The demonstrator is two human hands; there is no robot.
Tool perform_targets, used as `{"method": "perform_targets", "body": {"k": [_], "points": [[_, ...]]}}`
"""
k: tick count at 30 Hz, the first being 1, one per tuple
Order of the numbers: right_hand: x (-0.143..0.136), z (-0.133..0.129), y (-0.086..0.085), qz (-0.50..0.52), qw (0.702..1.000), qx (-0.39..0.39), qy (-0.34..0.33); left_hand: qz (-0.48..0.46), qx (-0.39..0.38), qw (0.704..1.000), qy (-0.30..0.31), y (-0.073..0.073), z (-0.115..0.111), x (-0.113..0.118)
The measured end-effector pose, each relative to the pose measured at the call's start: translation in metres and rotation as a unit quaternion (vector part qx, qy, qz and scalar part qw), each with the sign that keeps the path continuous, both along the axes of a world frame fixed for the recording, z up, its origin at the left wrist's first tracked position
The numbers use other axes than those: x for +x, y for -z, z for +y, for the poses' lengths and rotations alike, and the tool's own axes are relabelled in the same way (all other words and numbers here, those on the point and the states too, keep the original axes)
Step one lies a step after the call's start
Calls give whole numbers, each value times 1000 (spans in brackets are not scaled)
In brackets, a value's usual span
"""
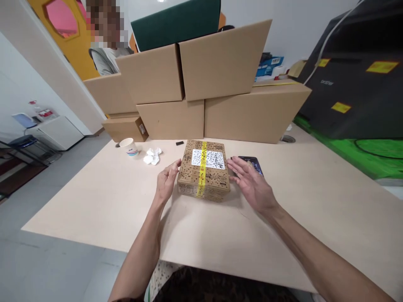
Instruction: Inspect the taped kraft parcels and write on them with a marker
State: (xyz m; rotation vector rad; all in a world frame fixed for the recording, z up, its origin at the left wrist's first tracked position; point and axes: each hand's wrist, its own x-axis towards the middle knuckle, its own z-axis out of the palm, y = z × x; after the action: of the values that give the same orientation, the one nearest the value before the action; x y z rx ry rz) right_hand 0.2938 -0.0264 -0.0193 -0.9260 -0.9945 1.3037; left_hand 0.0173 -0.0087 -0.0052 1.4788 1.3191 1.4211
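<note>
A small brown cardboard parcel (187, 178) lies on the table between my two hands. A strip of yellow tape (202, 176) runs over its top and down the near side, across a white label (217, 159). At the parcel's left side is my left hand (166, 181), fingers extended and partly hidden from view. My right hand (253, 186) is open on the other side, its stretched fingertips at the parcel's right edge. Whether either hand presses on the cardboard, I cannot tell. Partly behind my right fingers lies a phone (255, 164) with its screen lit.
Large cardboard boxes (223, 63) are stacked along the table's (94, 209) far side. A paper cup (129, 147), crumpled tissue (153, 156) and a small black object (179, 143) lie left of the parcel. Behind the boxes is a person (108, 61). Black-covered equipment (355, 88) stands right.
</note>
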Motion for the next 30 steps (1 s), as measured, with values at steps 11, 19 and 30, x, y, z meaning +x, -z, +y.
{"method": "perform_targets", "body": {"k": [11, 19, 30], "points": [[-7, -3, 4, 49, 994, -82, -47, -96, -28, 991, 88, 2, 0, 1], [-15, -1, 15, 37, 986, -154, -45, -226, 52, 959, 164, -5, -9, 4], [-13, -10, 5, 52, 993, -64, -88, -149, -106, 954, 236, 20, -8, 23]]}}
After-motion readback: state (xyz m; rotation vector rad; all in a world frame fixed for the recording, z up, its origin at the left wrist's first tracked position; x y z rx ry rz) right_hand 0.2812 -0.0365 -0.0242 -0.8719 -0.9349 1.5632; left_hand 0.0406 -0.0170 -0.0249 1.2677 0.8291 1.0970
